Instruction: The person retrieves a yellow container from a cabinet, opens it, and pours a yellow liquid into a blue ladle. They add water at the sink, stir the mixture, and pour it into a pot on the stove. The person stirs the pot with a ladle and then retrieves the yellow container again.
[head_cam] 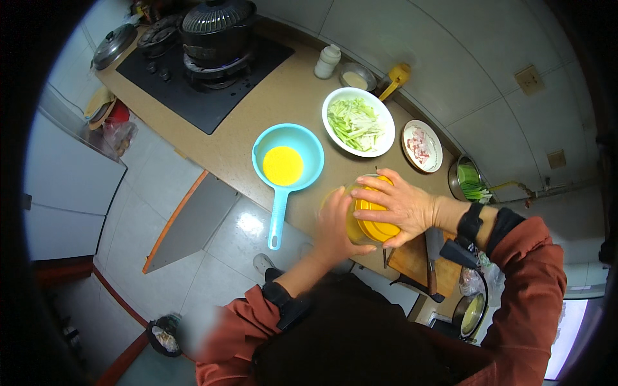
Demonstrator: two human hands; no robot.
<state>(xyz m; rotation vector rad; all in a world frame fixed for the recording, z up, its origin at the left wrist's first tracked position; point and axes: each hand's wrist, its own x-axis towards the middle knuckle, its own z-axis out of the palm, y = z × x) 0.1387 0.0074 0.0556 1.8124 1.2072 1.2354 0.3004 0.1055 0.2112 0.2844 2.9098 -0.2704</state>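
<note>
Between my two hands is a clear jar with a yellow lid (pixel 372 219), tipped so that the lid faces right. My left hand (pixel 333 224), slightly blurred, wraps around the jar's body. My right hand (pixel 403 205) spreads its fingers over the lid and grips it. Whether the lid sits tight or loose cannot be seen. To the left, a light blue plastic ladle (pixel 313 166) rests on the counter, its handle jutting over the front edge. Yellow grain, perhaps millet (pixel 283 165), covers its bottom.
Behind stand a white bowl of shredded green vegetable (pixel 333 140) and a plate of sliced meat (pixel 428 166). A cleaver (pixel 432 251) lies on a wooden cutting board (pixel 405 260) at right. A dark lidded pot (pixel 207 48) sits over a lit burner. Below, a cabinet door (pixel 193 217) hangs open.
</note>
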